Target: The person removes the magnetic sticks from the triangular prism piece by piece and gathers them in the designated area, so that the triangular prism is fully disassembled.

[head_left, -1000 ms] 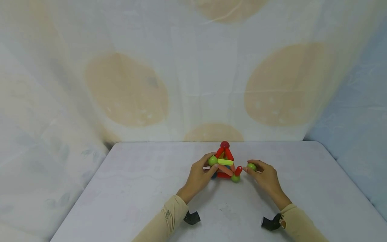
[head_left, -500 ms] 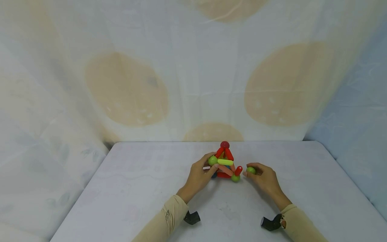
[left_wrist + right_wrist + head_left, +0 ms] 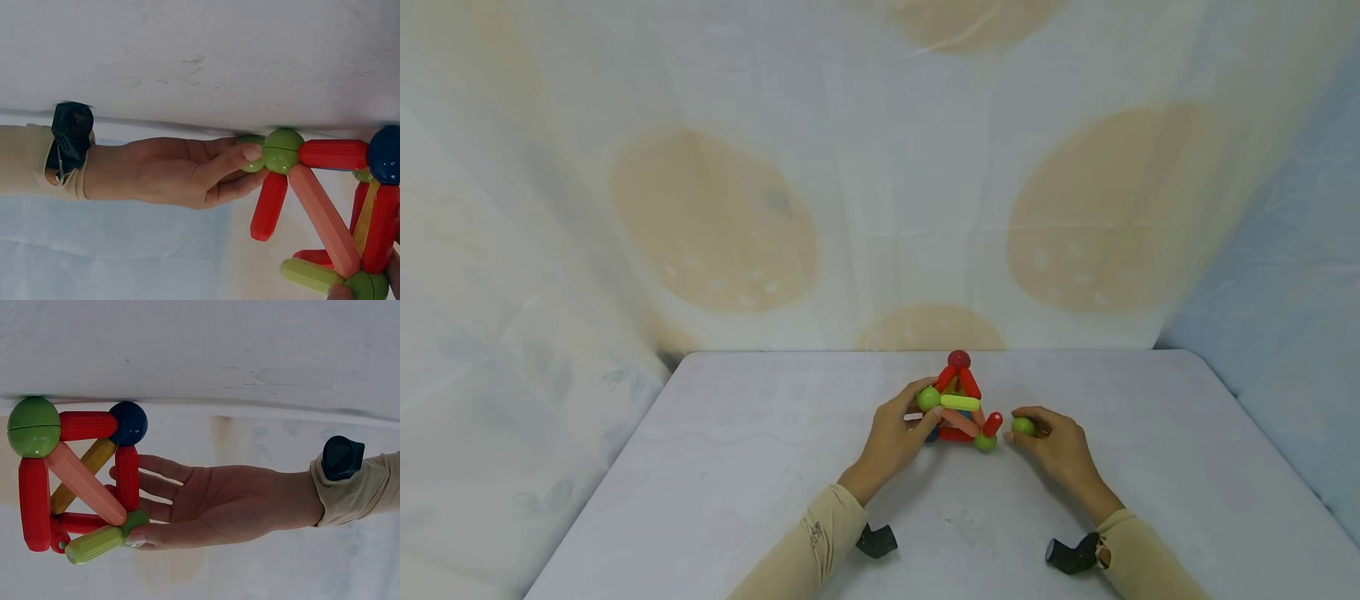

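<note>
A small frame of magnetic sticks and balls (image 3: pixel 958 407) stands on the white table (image 3: pixel 737 467), with a dark red ball (image 3: pixel 958 359) on top. My left hand (image 3: pixel 925 412) holds it from the left, thumb on a green corner ball (image 3: pixel 928 398); in the right wrist view the left hand's (image 3: pixel 219 506) fingers lie behind the sticks. My right hand (image 3: pixel 1018 432) pinches a loose green ball (image 3: pixel 1023 425) just right of the frame's front green ball (image 3: pixel 985 442). In the left wrist view the held ball (image 3: pixel 251 156) looks close to that corner ball (image 3: pixel 282 150); contact is unclear.
A short red stick (image 3: pixel 992 423) juts up from the front corner ball towards my right hand. A pale cloth with tan ovals (image 3: pixel 715 225) hangs behind and beside the table. A black strap sits on each wrist (image 3: pixel 876 540).
My right hand has lowered the loose green ball a little towards the table beside the frame. My left hand and the frame have stayed put.
</note>
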